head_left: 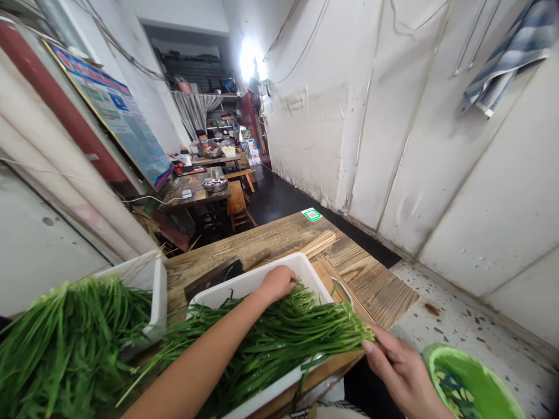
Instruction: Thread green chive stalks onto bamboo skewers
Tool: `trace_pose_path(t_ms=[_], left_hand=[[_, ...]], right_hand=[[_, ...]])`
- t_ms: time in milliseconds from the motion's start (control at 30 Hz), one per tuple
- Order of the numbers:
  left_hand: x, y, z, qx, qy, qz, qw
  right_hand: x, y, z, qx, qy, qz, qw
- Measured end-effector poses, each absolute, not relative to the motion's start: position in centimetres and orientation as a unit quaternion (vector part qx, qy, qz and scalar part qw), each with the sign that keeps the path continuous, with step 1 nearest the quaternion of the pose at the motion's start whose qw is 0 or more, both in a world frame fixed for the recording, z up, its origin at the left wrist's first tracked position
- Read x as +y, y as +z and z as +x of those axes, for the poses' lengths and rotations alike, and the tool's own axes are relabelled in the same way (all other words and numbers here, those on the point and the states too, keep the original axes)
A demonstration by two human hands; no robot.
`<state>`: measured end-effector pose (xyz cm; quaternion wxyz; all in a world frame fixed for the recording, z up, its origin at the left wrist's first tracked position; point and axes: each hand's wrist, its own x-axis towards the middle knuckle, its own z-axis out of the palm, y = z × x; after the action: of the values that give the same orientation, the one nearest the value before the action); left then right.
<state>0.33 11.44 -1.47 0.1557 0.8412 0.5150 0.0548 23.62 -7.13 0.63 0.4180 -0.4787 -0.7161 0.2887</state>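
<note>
A white tray (227, 289) holds long green garlic chives (279, 337), their pale stem ends pointing right. My left hand (279, 283) reaches over the tray with its fingers closed at the stems along the far side. At the tray's right end, my right hand (399, 369) pinches the cut ends of a thick bunch lying across the rim. Whether a thin skewer is also between those fingers is hidden. On the left, a second white tray (158, 297) has more chives (74, 343) heaped over its edge, with thin sticks poking out behind them.
Behind the tray lie a cleaver (213, 279) and bamboo skewers (321, 244) on the wooden table (279, 235). A green bucket (484, 378) stands on the floor at right. Farther back, a person (206, 145) sits among tables; a metal bowl (215, 185) rests on one.
</note>
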Motion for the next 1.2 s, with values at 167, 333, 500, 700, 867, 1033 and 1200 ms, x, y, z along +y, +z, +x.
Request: trace_pose_path(t_ms=[167, 333, 500, 700, 867, 1033, 1200], left_hand=[[10.8, -0.7, 0.2, 0.492, 0.156, 0.849, 0.114], [8.8, 2.1, 1.3, 0.5, 0.286, 0.784, 0.231], [5.6, 5.8, 3.2, 0.485, 0.322, 0.719, 0.38], [4.0, 6.7, 4.4, 0.471, 0.331, 0.703, 0.417], [4.1, 6.5, 4.6, 0.488, 0.337, 0.68, 0.431], [4.1, 6.4, 4.6, 0.485, 0.342, 0.678, 0.435], [4.1, 6.3, 4.7, 0.49, 0.35, 0.673, 0.429]], right_hand=[[-7.0, 0.5, 23.7, -0.7, 0.306, -0.488, 0.423], [-6.0, 1.2, 23.2, -0.683, 0.347, -0.479, 0.428], [-5.3, 2.3, 22.6, -0.664, 0.365, -0.471, 0.452], [-5.2, 2.6, 22.4, -0.657, 0.367, -0.476, 0.455], [-5.3, 2.3, 22.5, -0.656, 0.369, -0.475, 0.455], [-5.3, 2.1, 22.5, -0.66, 0.358, -0.48, 0.453], [-5.3, 2.2, 22.4, -0.658, 0.362, -0.481, 0.452]])
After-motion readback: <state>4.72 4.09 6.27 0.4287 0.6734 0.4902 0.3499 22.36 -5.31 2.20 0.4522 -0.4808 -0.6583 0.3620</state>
